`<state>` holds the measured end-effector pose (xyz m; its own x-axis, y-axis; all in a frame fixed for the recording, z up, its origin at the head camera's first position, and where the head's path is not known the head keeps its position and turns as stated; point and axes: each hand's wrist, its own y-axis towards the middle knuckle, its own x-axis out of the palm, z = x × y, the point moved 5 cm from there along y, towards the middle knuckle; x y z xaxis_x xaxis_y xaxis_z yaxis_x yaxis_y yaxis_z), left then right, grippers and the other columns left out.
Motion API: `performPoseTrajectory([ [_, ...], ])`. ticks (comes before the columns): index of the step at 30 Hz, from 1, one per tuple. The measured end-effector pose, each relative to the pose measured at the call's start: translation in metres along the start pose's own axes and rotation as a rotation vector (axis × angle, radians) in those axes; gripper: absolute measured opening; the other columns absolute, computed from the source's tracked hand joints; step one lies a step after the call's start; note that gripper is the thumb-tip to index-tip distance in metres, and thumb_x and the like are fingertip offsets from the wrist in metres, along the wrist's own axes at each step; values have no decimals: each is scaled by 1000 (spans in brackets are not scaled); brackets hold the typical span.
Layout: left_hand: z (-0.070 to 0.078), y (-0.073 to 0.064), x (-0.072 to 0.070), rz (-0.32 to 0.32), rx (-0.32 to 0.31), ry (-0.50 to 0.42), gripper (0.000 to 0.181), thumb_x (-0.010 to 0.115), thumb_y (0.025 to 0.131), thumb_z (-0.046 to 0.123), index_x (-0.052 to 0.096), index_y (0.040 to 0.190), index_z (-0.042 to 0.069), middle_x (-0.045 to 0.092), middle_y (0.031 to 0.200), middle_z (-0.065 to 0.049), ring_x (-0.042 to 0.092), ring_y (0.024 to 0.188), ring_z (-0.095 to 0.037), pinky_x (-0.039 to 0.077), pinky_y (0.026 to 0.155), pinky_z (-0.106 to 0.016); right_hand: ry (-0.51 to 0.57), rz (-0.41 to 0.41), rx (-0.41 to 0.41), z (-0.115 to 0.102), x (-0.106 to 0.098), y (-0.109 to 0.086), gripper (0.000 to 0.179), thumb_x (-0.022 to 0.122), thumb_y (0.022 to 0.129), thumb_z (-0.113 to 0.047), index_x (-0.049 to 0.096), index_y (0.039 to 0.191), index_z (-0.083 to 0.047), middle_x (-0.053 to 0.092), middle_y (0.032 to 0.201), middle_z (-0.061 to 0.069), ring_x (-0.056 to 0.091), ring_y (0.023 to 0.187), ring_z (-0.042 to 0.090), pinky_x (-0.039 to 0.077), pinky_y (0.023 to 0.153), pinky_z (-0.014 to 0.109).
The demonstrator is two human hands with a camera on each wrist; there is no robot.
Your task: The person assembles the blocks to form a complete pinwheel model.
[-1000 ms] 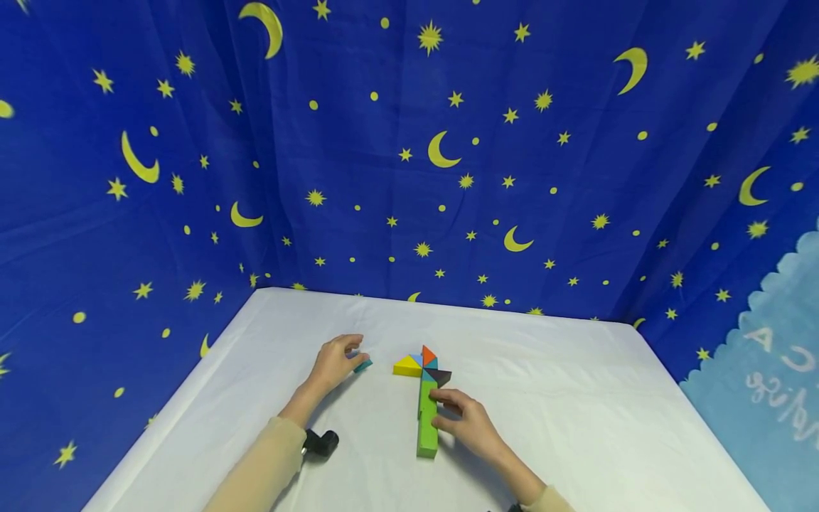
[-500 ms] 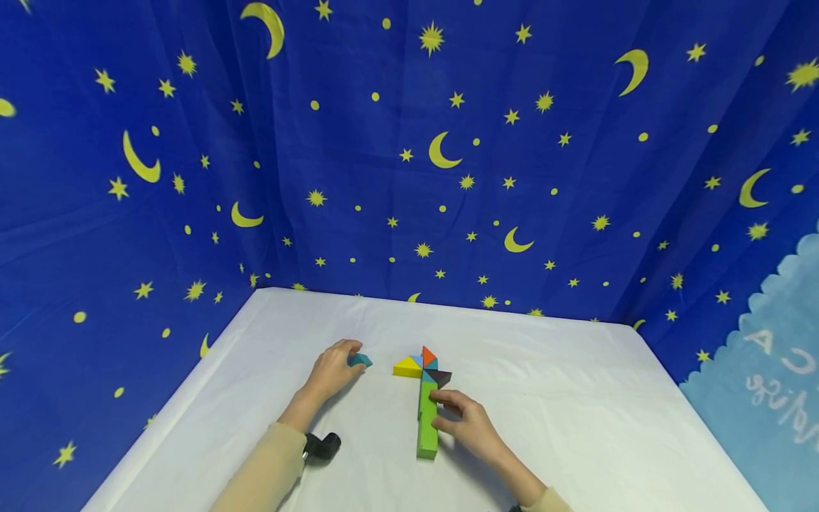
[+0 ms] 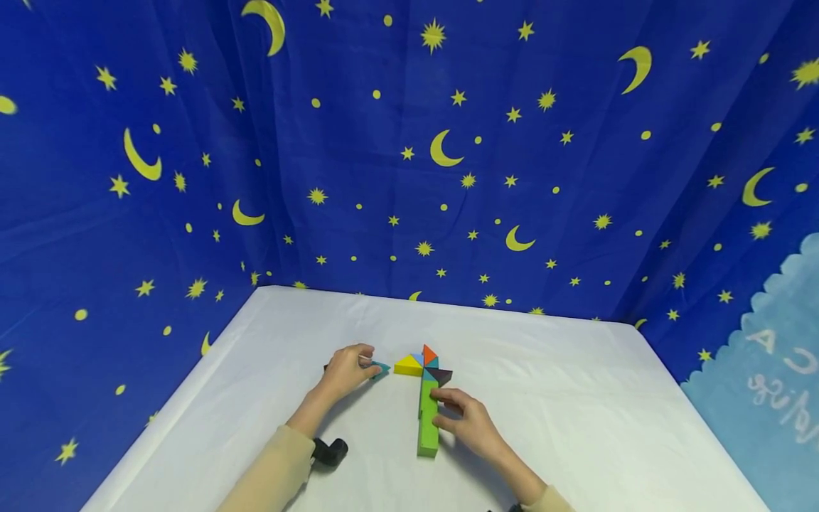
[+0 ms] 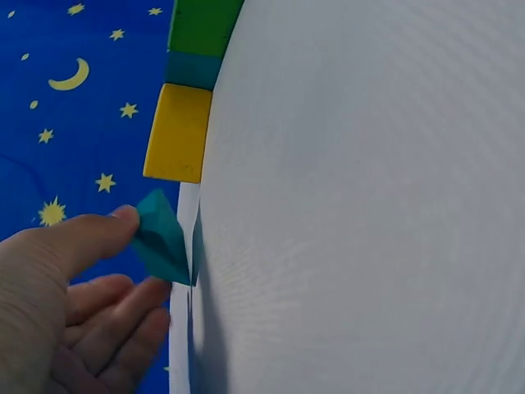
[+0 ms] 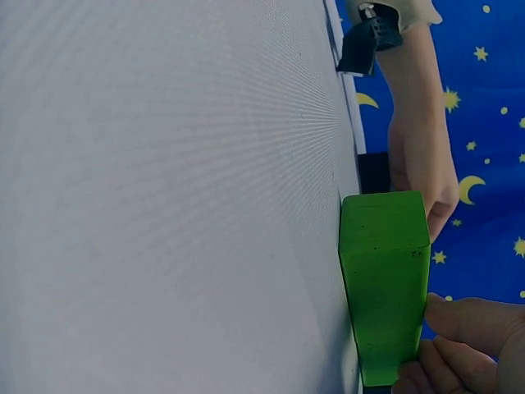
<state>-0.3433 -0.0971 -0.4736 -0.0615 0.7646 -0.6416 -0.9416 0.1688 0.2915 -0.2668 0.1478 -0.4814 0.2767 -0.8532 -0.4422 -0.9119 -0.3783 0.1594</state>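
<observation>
My left hand point(image 3: 348, 371) pinches a teal triangular block point(image 4: 164, 238) between thumb and fingers. In the head view, the block's tip points at the yellow triangular block point(image 3: 407, 367) just to its right. My right hand point(image 3: 470, 423) rests its thumb and fingertips on the right side of the long green blocks point(image 3: 427, 427), which lie end to end. Above them sit a dark triangular block point(image 3: 440, 376), an orange-red one point(image 3: 429, 355), and small blue and teal pieces, fanned out like a pinwheel. In the right wrist view, the green block's end point(image 5: 385, 222) faces the camera.
A white cloth-covered table point(image 3: 576, 412) lies under everything, with a blue star-and-moon curtain point(image 3: 358, 142) around it. A dark piece point(image 3: 325, 368) shows behind my left hand. A black wrist camera point(image 3: 330, 452) juts out from my left sleeve.
My left hand has moved right with the teal block, which is now close to the yellow block. A dark piece has come into view behind that hand. My right hand has stayed in place.
</observation>
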Motion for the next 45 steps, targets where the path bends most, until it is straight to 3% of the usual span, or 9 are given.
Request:
performPoseTrajectory([
  [7, 1, 2, -1, -23, -63, 62, 42, 72, 84, 22, 63, 116, -5, 68, 96, -12, 67, 84, -21, 56, 73, -36, 14, 6, -12, -10, -1, -1, 44, 70, 84, -6, 56, 125, 4, 58, 124, 18, 52, 118, 34, 43, 100, 38],
  [12, 1, 4, -1, -22, -21, 91, 38, 68, 88, 19, 62, 115, -7, 69, 97, -14, 67, 86, -23, 56, 75, -37, 18, -2, 4, -24, -2, -2, 42, 68, 84, 0, 55, 123, 8, 57, 123, 22, 51, 117, 37, 41, 100, 44],
  [18, 0, 3, 2, -27, 0, 121, 33, 64, 90, 14, 62, 114, -8, 68, 99, -17, 66, 90, -28, 56, 76, -40, -4, 6, 4, -3, 0, -1, 43, 70, 85, -10, 57, 125, 1, 58, 124, 16, 52, 117, 33, 43, 99, 38],
  [24, 0, 2, 1, 8, 23, 122, 26, 62, 91, 9, 65, 110, -8, 68, 97, -17, 65, 90, -29, 56, 75, -40, 2, 7, 12, 3, 1, -2, 44, 71, 85, -14, 58, 125, -1, 58, 124, 14, 52, 118, 32, 43, 100, 36],
  [27, -1, 0, 0, 34, 29, 82, 29, 64, 90, 9, 64, 112, -8, 68, 98, -17, 66, 90, -28, 56, 76, -38, 3, 8, 9, 2, 2, -3, 44, 71, 84, -13, 58, 124, -1, 59, 124, 14, 52, 118, 31, 43, 100, 35],
  [32, -2, -2, 1, 48, 44, -58, 44, 71, 84, 9, 57, 121, -10, 65, 105, -20, 65, 96, -29, 55, 80, -31, 18, 19, -15, 0, 2, -3, 44, 72, 83, -10, 58, 124, 1, 59, 123, 15, 53, 117, 33, 44, 98, 38],
  [36, -1, -4, 5, 34, 72, -62, 46, 73, 80, 3, 57, 121, -10, 65, 106, -20, 65, 96, -29, 55, 79, -27, 13, 20, -6, 0, 1, -2, 44, 71, 83, -9, 58, 124, 1, 59, 123, 15, 53, 117, 32, 44, 99, 37],
  [40, 2, -6, 5, 75, 75, -66, 42, 72, 80, 0, 59, 119, -9, 66, 103, -19, 66, 93, -27, 55, 78, -27, 1, 13, 1, 1, 0, 0, 43, 71, 84, -7, 57, 124, 1, 59, 123, 15, 53, 117, 32, 44, 99, 35],
  [45, 9, -11, 4, 118, 67, -171, 41, 72, 80, -1, 60, 118, -8, 66, 104, -18, 65, 94, -27, 55, 78, -25, 9, 8, 4, 1, 0, 2, 43, 70, 84, -5, 57, 124, 3, 58, 123, 17, 52, 117, 34, 43, 99, 39],
])
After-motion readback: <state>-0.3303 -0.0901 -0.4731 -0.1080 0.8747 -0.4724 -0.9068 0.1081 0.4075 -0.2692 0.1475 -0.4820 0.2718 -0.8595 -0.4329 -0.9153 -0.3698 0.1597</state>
